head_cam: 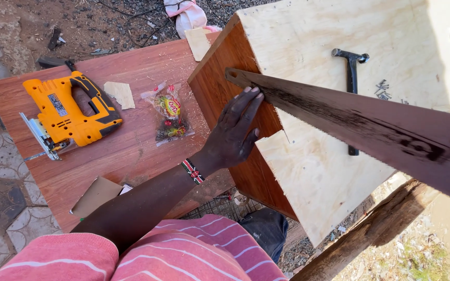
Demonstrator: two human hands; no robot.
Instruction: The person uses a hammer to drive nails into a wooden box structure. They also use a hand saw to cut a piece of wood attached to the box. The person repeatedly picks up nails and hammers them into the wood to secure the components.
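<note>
Seemingly, left hand (233, 132) braces box edge (220, 88) beside saw (339, 117).

The saw (350, 122) runs off the right edge, so its handle and the right hand holding it stay out of sight. Part of the hammer (351, 78) handle is hidden behind the blade. The plywood sheet (339, 31) is cut off at the top and right. The small marks beside the hammer are too small to tell. The cloth (186, 13) at the top edge shows only in part.
</note>
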